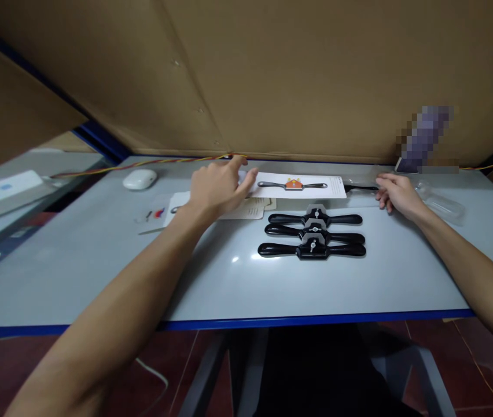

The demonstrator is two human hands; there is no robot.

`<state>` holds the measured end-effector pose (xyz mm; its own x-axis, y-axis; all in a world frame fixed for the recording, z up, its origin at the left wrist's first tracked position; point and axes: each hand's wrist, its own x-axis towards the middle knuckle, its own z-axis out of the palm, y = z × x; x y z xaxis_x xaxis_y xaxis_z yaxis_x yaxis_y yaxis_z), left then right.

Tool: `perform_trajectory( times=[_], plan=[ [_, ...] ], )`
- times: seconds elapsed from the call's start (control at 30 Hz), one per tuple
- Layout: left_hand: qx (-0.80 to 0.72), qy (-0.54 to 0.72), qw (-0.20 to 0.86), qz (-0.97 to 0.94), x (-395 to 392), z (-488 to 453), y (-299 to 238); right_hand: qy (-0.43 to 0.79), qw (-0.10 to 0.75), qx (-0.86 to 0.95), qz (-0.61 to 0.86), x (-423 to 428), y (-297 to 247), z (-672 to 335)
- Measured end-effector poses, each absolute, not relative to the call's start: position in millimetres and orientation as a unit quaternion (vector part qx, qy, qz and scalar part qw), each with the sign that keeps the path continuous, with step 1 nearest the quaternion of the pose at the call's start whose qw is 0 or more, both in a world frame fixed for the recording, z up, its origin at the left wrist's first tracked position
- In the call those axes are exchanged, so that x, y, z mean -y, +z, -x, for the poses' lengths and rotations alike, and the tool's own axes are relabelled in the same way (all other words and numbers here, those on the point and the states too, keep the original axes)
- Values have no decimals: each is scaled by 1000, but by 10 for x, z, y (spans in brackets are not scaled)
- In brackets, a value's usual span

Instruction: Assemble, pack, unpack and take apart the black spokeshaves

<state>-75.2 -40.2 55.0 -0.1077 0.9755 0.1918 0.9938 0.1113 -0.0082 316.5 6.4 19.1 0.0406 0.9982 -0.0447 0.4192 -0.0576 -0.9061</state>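
My left hand (216, 184) is closed on the left end of a white printed card (337, 186), which bears a picture of a spokeshave. From behind the card's right end a black handle (361, 187) sticks out, with clear plastic packaging (354, 172) around it. The fingers of my right hand (398, 194) pinch the right end of that packaging. Closer to me lie three black spokeshaves in a stack of rows: a far one (342, 220), a middle one (344, 238) and a near one (276, 249). Each has a grey metal blade at its centre.
More printed cards (246, 209) lie under my left forearm. Empty clear plastic shells (446, 207) rest beside my right wrist. A white rounded case (139, 179) and a power strip (7, 194) are at left. A blurred-out upright object (424, 142) stands at the back right.
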Motion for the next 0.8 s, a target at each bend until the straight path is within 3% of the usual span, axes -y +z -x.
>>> perform_trajectory(
  times=[0.8],
  plan=[
    [598, -137, -7, 790, 396, 622, 289, 484, 391, 512, 593, 93, 275, -2958]
  ],
)
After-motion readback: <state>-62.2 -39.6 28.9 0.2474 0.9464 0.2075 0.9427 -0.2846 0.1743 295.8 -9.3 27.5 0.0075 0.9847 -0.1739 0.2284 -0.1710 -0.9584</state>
